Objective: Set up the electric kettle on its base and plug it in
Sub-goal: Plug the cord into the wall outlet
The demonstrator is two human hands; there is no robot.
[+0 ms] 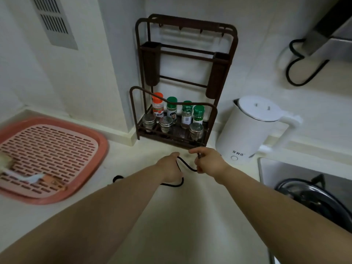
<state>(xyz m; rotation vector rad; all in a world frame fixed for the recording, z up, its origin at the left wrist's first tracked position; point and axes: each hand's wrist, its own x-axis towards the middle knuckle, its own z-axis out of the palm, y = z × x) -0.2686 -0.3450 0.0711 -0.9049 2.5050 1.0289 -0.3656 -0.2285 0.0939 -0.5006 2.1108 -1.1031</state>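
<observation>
Two hands — left hand (172,169), right hand (208,161) — each grip clamped on the black cord (185,164), kettle (253,130) just right.

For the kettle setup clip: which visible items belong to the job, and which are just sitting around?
Part of the job:
- white kettle
- black cord, held between left hand and right hand

Just lying about:
- pink draining tray
- brown spice rack with its jars
- pot lid on the stove
- second black cable on the wall, upper right
</observation>
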